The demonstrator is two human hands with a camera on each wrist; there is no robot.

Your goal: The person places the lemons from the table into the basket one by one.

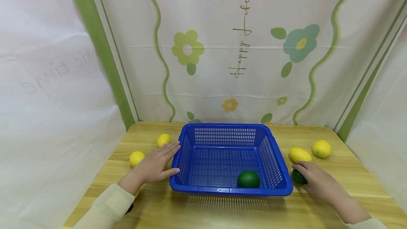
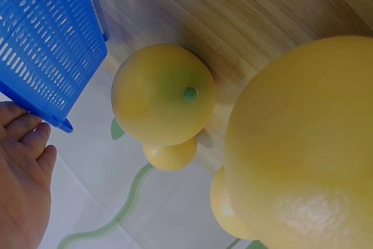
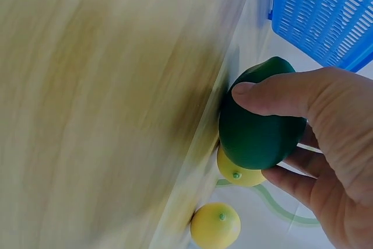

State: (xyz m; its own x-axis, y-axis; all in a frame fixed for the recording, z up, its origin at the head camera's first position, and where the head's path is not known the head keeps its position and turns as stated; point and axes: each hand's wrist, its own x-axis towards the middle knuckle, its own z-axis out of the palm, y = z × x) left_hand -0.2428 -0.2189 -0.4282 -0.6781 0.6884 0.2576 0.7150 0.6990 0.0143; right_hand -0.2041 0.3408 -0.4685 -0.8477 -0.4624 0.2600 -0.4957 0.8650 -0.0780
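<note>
A blue plastic basket [image 1: 225,190] stands on the table, and one dark green lime [image 1: 248,179] lies inside near its front right. My left hand [image 1: 155,163] rests against the basket's left rim, fingers extended; the left wrist view shows its fingertips touching the rim. To the right of the basket, my right hand [image 1: 322,183] holds a second dark green lime [image 3: 262,135]. The thumb lies across this lime and the fingers are around its other side. It is low over the tabletop; whether it touches the wood is hard to tell.
Left of the basket are yellow lemons [image 1: 137,158], one partly hidden under my left forearm. Two more, a long lemon [image 1: 300,155] and a rounder lemon [image 1: 322,148], lie beyond my right hand. A printed curtain [image 1: 210,80] hangs behind the wooden table [image 1: 346,158].
</note>
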